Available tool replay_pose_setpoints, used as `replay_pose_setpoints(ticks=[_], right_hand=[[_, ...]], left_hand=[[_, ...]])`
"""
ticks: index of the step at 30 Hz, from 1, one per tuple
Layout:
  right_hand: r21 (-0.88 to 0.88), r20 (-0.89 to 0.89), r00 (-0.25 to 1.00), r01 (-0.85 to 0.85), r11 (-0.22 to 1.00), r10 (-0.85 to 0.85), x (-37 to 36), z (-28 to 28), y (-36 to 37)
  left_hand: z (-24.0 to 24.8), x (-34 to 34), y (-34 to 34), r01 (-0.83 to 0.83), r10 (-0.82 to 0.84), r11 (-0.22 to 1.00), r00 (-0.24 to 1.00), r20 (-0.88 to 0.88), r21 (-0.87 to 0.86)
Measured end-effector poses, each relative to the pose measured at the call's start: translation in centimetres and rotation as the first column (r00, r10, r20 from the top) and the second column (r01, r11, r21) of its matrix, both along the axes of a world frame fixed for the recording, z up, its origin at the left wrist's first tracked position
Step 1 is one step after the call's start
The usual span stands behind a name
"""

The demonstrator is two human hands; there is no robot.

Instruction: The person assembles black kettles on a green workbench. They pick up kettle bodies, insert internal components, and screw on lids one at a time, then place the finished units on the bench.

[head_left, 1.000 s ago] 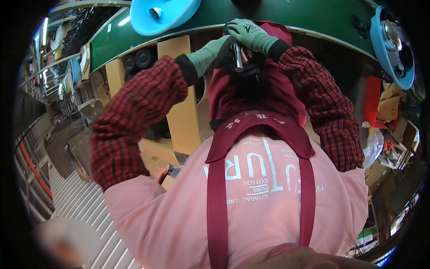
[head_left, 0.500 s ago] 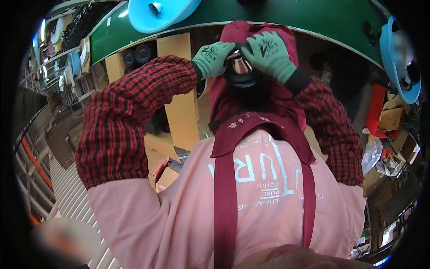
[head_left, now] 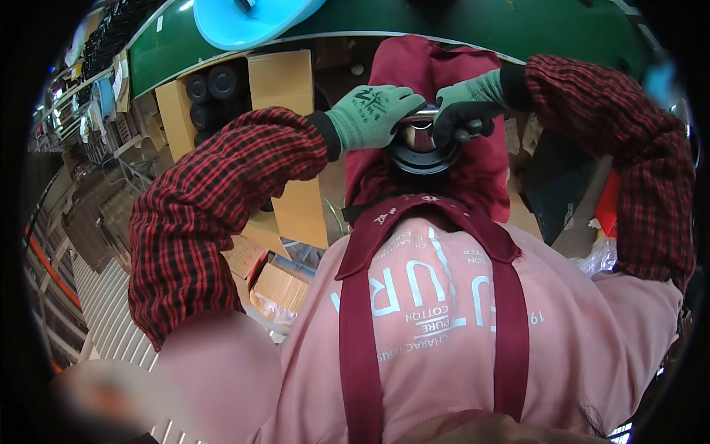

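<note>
A shiny metal cone-like piece with a wide black round base is held over my lap, its base toward me. My left hand, in a green glove with a dark palm side, is closed on the upper left rim of the metal piece. Against the right side of the same piece, my right hand has its fingers curled round, the dark palm side showing. Its fingertips partly cover the metal, so the exact grip there is hidden.
Beyond my lap runs a green worktable with a light blue basin at its left. Under it, an open cardboard box holds several black round parts. A red box stands low on the right.
My right hand has rolled over and its elbow has swung up and outward. My left hand and the metal piece have shifted right and slightly nearer.
</note>
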State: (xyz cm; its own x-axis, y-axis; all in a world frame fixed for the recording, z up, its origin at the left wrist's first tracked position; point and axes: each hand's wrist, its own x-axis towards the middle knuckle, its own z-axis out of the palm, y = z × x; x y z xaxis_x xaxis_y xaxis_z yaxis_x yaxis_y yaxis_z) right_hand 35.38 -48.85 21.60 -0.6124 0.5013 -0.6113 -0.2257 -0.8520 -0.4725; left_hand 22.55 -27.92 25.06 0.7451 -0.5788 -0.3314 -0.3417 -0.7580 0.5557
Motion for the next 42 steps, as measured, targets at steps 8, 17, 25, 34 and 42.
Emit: replay_pose_setpoints(ticks=[8,17,25,34,42], right_hand=[[-0.573,0.051,0.628,0.656,0.492,-0.777,-9.8,5.2,-1.3],[-0.466,0.124,0.065,0.885,-0.001,-0.99,-16.0,4.3,2.0],[-0.082,0.379,0.09,0.995,0.063,-0.921,-4.0,6.0,-7.7],[0.053,-0.099,-0.297,0.951,-0.303,-0.95,13.7,-15.9,-16.1],[0.167,0.575,-0.161,0.983,-0.077,-0.802,2.2,-8.0,-18.4]], left_hand=[[-7.0,8.0,-0.2,0.657,-0.502,0.715,0.719,0.481,-0.237],[-9.0,12.0,-4.4,0.871,-0.577,0.365,0.489,0.654,-0.329],[-3.7,8.3,1.8,-0.107,0.313,0.917,0.789,0.528,-0.383],[-3.6,-6.6,0.3,-0.409,0.334,0.726,0.912,-0.237,-0.553],[-3.6,-7.9,-4.4,-0.595,0.538,0.539,0.788,-0.299,-0.597]])
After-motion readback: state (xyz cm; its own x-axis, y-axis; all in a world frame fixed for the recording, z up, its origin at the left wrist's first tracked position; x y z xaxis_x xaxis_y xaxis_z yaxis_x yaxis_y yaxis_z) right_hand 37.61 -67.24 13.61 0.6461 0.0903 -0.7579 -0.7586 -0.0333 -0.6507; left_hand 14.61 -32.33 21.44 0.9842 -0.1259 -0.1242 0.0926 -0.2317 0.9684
